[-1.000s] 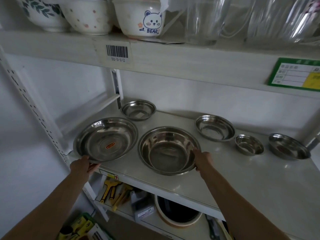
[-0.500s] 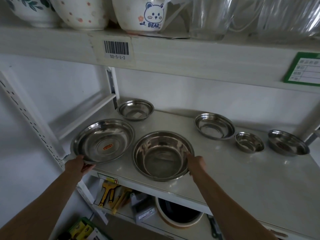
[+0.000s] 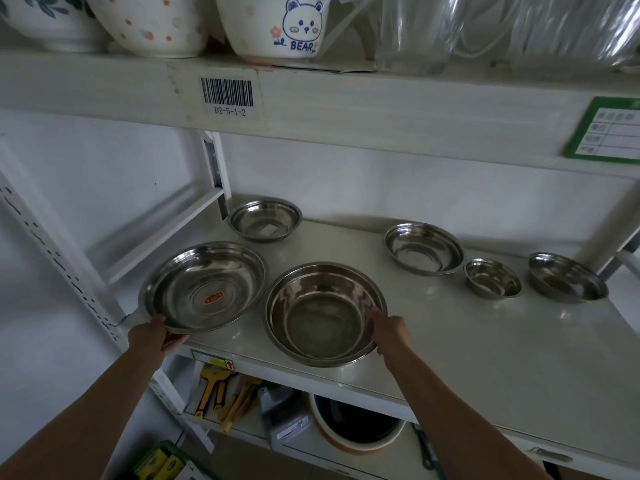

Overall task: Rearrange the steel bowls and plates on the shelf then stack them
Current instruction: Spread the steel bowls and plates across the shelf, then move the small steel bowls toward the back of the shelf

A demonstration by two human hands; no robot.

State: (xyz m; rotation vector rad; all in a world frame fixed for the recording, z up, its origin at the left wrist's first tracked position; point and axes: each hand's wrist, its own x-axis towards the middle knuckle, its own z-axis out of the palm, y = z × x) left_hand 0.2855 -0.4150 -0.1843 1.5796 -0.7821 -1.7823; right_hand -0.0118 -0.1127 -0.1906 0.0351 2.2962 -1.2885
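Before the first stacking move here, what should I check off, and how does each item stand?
1. Left hand grips the plate rim: ok.
2. Right hand grips the big bowl rim: ok.
3. Plate free of the big bowl: cannot tell, rims look very close.
4. Nothing inside the big bowl: ok.
5. Plate fully on the shelf: not ok, its edge overhangs the front.
6. Four smaller bowls at the back unstacked and apart: ok.
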